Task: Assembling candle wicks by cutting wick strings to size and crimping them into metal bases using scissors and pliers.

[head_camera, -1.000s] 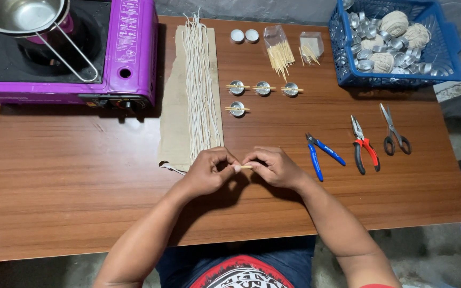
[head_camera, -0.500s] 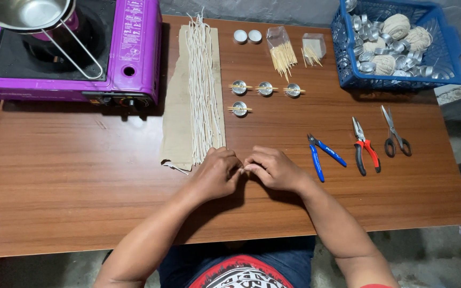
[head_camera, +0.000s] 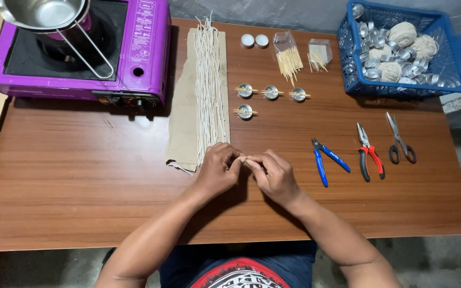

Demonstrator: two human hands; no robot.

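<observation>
Brown wood-grain table (head_camera: 81, 186) fills the view, with a grey floor showing along its near edge. Both hands meet at the middle of the table, just beside the near end of a strip of cardboard (head_camera: 185, 106) that carries a bundle of long pale wicks (head_camera: 209, 85). The left hand (head_camera: 217, 170) is curled, fingertips drawn together, and the right hand (head_camera: 273, 173) is curled the same way; together they pinch a small pale piece (head_camera: 245, 158) between their touching fingertips, too small to tell what it is. Beyond the hands stand 4 small metal cups (head_camera: 271, 93), each with a thin stick laid across its rim. Farther back lie 2 white tealights (head_camera: 254, 40) and 2 clear bags of sticks (head_camera: 289, 53). To the right lie blue cutters (head_camera: 326, 158), red-handled pliers (head_camera: 369, 157) and scissors (head_camera: 399, 141). A blue basket (head_camera: 454, 58) at the far right corner holds metal cups and balls of twine. A purple gas stove (head_camera: 140, 53) at the far left carries a steel pot (head_camera: 41, 12).
</observation>
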